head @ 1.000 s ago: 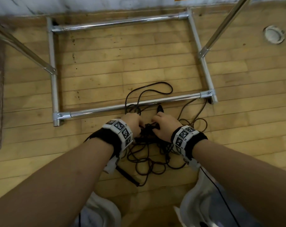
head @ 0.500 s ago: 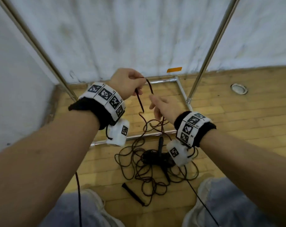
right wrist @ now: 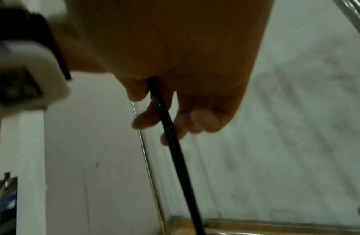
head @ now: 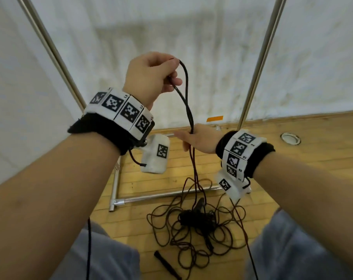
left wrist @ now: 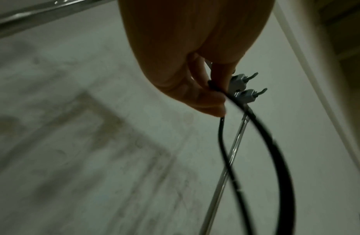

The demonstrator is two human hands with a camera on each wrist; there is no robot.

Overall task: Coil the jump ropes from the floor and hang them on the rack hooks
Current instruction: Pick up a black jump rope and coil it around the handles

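Head view: two hands worked one rope (head: 188,110). Left hand (head: 149,77) pinched a raised loop; right hand (head: 200,141), lower, had fingers loosely curled around its two hanging strands. Wristbands (head: 121,110) bore square coded tags, print too small to read. Tangled ropes (head: 193,225) and a handle (head: 167,266) lay on the floor before the rack (head: 163,196). Only the left wrist view showed two hooks (left wrist: 245,89).

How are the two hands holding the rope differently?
The left hand is raised high and pinches a loop of the jump rope in curled fingers. The right hand sits lower, with straighter fingers, and the rope strands run down between them. The left hand holds the bend; the right holds the doubled strands below. Both touch the same black rope.
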